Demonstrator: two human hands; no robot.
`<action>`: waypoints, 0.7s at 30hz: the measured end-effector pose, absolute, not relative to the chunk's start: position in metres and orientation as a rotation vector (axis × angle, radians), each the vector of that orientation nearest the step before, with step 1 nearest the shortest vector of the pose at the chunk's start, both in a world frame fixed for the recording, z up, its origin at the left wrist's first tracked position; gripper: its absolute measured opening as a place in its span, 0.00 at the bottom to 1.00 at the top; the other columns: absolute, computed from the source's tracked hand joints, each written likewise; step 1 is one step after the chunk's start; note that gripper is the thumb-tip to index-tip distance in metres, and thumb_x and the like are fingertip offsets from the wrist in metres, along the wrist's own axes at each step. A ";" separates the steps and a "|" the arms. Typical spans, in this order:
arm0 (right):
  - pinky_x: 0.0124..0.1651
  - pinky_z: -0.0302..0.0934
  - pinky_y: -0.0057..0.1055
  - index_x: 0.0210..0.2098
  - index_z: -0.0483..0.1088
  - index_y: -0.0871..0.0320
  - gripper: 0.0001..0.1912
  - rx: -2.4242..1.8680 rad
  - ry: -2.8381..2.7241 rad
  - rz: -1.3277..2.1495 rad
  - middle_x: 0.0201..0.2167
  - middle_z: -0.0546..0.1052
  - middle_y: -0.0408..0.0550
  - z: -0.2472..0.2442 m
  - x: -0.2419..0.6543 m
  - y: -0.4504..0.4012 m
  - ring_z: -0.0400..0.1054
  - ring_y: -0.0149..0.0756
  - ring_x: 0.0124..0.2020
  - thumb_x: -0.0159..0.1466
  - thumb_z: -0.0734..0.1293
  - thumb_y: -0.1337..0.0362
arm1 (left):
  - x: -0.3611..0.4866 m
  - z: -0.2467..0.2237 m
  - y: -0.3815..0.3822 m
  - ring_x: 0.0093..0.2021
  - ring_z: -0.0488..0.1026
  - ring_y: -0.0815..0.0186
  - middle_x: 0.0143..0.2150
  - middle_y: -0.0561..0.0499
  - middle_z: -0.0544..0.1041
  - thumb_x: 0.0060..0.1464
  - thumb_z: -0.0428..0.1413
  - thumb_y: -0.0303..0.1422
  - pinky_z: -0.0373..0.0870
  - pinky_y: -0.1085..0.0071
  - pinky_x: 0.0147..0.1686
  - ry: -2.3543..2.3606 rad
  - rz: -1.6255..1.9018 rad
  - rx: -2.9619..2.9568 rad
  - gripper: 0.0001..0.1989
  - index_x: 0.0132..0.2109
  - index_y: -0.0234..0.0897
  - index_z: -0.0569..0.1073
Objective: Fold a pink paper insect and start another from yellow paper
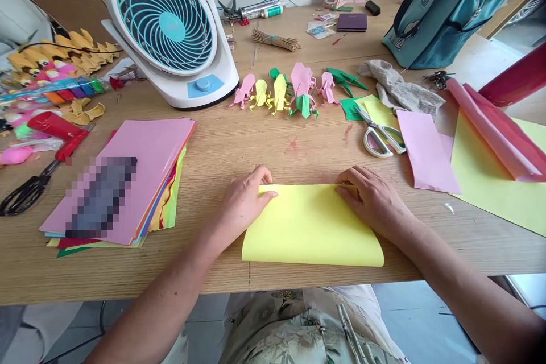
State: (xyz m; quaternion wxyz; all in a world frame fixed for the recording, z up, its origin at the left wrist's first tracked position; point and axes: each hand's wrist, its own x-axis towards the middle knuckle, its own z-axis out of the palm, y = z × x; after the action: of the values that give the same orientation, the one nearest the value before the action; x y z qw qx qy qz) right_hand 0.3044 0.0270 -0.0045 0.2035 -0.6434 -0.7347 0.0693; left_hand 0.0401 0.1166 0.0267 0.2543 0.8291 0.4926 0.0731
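A yellow sheet of paper (315, 227) lies in front of me, bent over on itself, with a rounded, uncreased bend along the near side. At its far left corner my left hand (249, 196) pinches the edge, thumb on top and fingers behind. My right hand (369, 196) grips the far right corner in the same way, its fingertips partly hidden. White-handled scissors (384, 139) rest beyond my right hand, next to cut pink paper (429, 151). Folded paper frogs (280, 91) in pink, yellow and green stand in a row farther back.
To the left is a stack of coloured paper (149, 148) with a blurred dark object (102, 196) on it. A red glue gun (70, 139) lies beside it. Behind stand a white fan (170, 28) and a teal backpack (435, 11). Yellow paper (490, 182) and a pink roll (495, 131) lie right.
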 end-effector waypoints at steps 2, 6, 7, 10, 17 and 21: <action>0.43 0.61 0.39 0.40 0.68 0.56 0.04 -1.809 -2.048 0.168 0.37 0.74 0.51 -0.004 0.305 0.026 0.69 0.44 0.39 0.65 0.63 0.66 | 0.039 0.026 0.115 0.44 0.73 0.59 0.40 0.52 0.76 0.56 0.58 0.33 0.63 0.66 0.41 1.318 0.218 2.306 0.10 0.43 0.42 0.65; 0.45 0.61 0.41 0.41 0.70 0.57 0.05 -1.774 -2.109 0.011 0.39 0.71 0.54 -0.001 0.303 0.026 0.67 0.46 0.42 0.66 0.64 0.66 | 0.038 0.023 0.113 0.49 0.69 0.57 0.46 0.48 0.72 0.55 0.60 0.30 0.64 0.61 0.48 1.272 0.322 2.534 0.11 0.44 0.40 0.67; 0.44 0.61 0.40 0.40 0.70 0.57 0.05 -1.741 -2.145 -0.001 0.38 0.71 0.53 0.000 0.302 0.027 0.67 0.45 0.41 0.66 0.63 0.67 | 0.039 0.023 0.114 0.50 0.68 0.56 0.47 0.47 0.71 0.54 0.60 0.29 0.64 0.60 0.49 1.242 0.342 2.597 0.11 0.44 0.40 0.68; 0.38 0.61 0.33 0.39 0.71 0.58 0.10 -1.651 -2.257 0.083 0.35 0.70 0.51 0.002 0.300 0.028 0.67 0.39 0.35 0.69 0.58 0.70 | 0.041 0.020 0.117 0.48 0.68 0.60 0.45 0.47 0.70 0.57 0.55 0.23 0.66 0.63 0.48 0.950 0.325 2.715 0.10 0.45 0.39 0.71; 0.40 0.62 0.31 0.41 0.73 0.59 0.12 -1.583 -2.342 0.188 0.38 0.74 0.52 0.012 0.303 0.025 0.70 0.37 0.38 0.69 0.58 0.71 | 0.039 0.026 0.118 0.44 0.73 0.65 0.43 0.48 0.74 0.63 0.48 0.23 0.69 0.70 0.44 0.617 0.183 2.740 0.11 0.44 0.34 0.75; 0.41 0.64 0.31 0.44 0.75 0.59 0.13 -1.661 -2.378 0.222 0.43 0.76 0.52 0.024 0.302 0.016 0.73 0.38 0.40 0.67 0.60 0.72 | 0.042 0.040 0.098 0.44 0.74 0.63 0.46 0.46 0.74 0.66 0.47 0.35 0.70 0.67 0.45 0.704 -0.008 2.820 0.14 0.45 0.37 0.76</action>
State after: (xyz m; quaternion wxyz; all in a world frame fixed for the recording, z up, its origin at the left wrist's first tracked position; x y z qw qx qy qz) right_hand 0.3017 0.0160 0.0238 0.1160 -0.5672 -0.8118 0.0759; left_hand 0.0420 0.0981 0.0398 0.1173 0.9635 0.2405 -0.0026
